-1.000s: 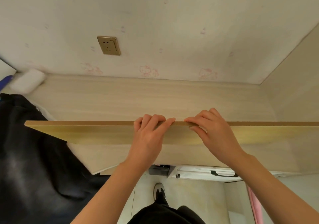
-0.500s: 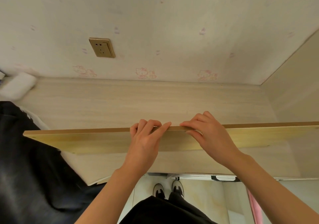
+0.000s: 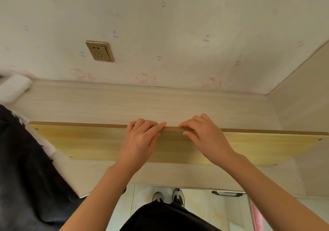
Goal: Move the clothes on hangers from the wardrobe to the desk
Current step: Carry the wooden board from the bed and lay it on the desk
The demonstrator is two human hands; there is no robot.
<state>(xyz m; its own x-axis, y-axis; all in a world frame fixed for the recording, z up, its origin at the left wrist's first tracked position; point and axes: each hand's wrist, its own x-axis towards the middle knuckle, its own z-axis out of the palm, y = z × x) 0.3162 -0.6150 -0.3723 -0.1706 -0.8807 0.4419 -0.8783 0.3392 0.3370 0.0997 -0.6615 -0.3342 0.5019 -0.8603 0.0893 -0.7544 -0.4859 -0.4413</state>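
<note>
Pale wallpaper (image 3: pixel 178 35) with small pink cat drawings covers the wall behind a light wooden counter (image 3: pixel 106 104). At the middle of the view the fingers (image 3: pixel 142 124) of the left hand (image 3: pixel 140 140) are curled over the upper edge of a yellowish wooden board (image 3: pixel 89 141) and grip it. The right hand (image 3: pixel 204 138) is just beside, apart from the left one by a small gap, and grips the same edge, with its fingers over the far side and its thumb on the near face. This board stands on its long side above the counter and runs from near the left edge to beyond the right border of the view (whether its lower edge touches the counter, I cannot tell).

At the counter's left edge lies a dark garment (image 3: pixel 23 168). It covers the front left corner and hangs down below it. A soft white object (image 3: pixel 14 88) rests at the back left corner. On the wall above there is a gold-coloured socket (image 3: pixel 99 51). A pale side panel (image 3: pixel 302 88) closes the counter on the right. Below the front edge two shoes (image 3: pixel 168 197) stand on the tiled floor (image 3: pixel 204 209), near a black handle (image 3: pixel 226 193).
</note>
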